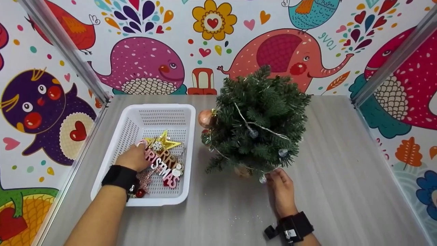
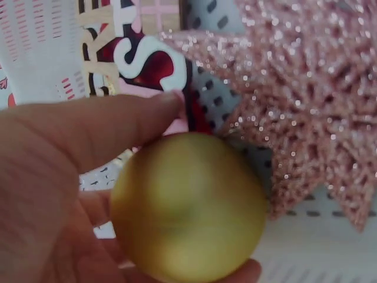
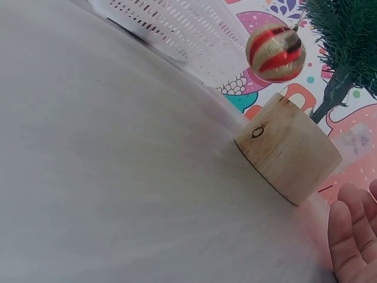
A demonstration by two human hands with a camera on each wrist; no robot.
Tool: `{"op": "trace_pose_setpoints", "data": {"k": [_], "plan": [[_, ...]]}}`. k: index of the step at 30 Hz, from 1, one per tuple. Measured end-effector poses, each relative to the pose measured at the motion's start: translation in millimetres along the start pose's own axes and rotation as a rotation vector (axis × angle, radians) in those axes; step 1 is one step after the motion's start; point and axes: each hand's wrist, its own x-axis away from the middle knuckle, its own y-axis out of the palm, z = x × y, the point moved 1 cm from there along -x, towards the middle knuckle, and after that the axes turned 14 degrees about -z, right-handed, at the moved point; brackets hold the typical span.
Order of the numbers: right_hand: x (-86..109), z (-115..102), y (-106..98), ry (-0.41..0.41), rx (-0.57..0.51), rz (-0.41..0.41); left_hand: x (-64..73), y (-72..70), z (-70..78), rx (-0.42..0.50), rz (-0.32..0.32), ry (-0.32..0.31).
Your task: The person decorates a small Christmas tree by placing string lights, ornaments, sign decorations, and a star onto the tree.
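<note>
A gold ball ornament sits between the thumb and fingers of my left hand, which reaches into the white basket. Beside that hand lie a "Merry Christmas" sign, a gold star and a pink glitter star. The small Christmas tree stands upright on a wooden base. My right hand is at its lower front branches, fingertips right by a clear bulb of the light string; I cannot tell whether they pinch it.
A copper-coloured ball and a red-and-gold striped ball hang on the tree's left side. Near the basket's front lies a small red ball. Patterned walls with metal posts bound the grey tabletop.
</note>
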Motion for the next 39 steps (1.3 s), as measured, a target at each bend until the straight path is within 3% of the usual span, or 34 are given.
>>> {"op": "trace_pose_setpoints", "data": {"k": [4, 8, 13, 16, 22, 26, 29, 32, 35, 39], "plan": [[-0.3, 0, 0, 0.000, 0.021, -0.010, 0.9, -0.7, -0.3, -0.009, 0.012, -0.001], [-0.9, 2, -1, -0.007, 0.027, -0.010, 3.3, -3.4, 2.6, -0.022, 0.073, -0.012], [-1.4, 3, 1, -0.009, 0.021, -0.010, 12.5, -8.7, 7.8, -0.010, 0.232, -0.025], [-1.2, 4, 2, -0.015, -0.003, -0.016, 20.9, -13.5, 13.6, 0.032, 0.345, 0.000], [1.1, 0, -1, -0.049, -0.099, 0.005, 48.7, -22.8, 46.1, 0.148, 0.492, 0.113], [9.8, -13, -5, -0.121, -0.146, 0.120, 73.3, -22.9, 78.4, 0.222, 0.568, 0.212], [22.6, -30, -6, -0.242, -0.195, 0.256, 95.5, -18.2, 104.4, 0.278, 0.648, 0.319], [37.8, -51, -1, -0.454, -0.212, 0.327, 116.9, -10.5, 128.7, 0.309, 0.731, 0.450], [52.9, -74, 13, -0.706, -0.142, 0.291, 132.4, -0.1, 148.4, 0.295, 0.802, 0.577], [66.3, -104, 38, -0.993, 0.071, 0.180, 141.4, 16.2, 170.3, 0.261, 0.872, 0.756]]}}
